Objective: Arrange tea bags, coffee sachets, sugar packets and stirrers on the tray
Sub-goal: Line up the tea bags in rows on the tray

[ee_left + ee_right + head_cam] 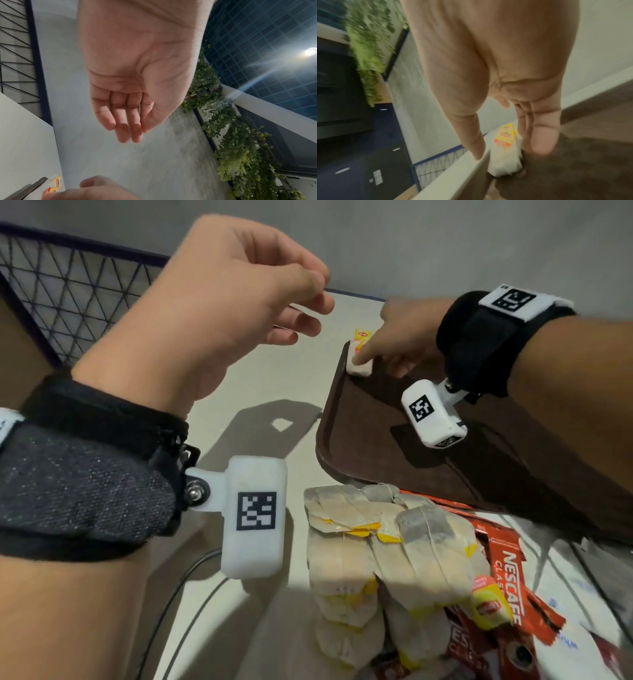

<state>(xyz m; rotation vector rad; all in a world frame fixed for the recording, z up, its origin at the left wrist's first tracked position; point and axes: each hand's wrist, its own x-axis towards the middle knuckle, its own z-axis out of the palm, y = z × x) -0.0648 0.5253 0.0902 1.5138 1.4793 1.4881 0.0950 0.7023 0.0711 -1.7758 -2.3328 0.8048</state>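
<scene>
Our right hand (399,337) presses a tea bag (359,364) into the tray (376,440) corner, seemingly with straight fingers; our left hand (219,313) hovers upper left, relaxed, empty.

A pale surface (260,378) lies under the fingers. Beyond them, to the left, stands a dark-framed wire mesh panel (68,289) against a grey wall (445,241). Past the fingertips in the left wrist view, leafy green plants (236,142) hang beside a gridded dark window (257,47) and a bright lamp (310,51).
</scene>
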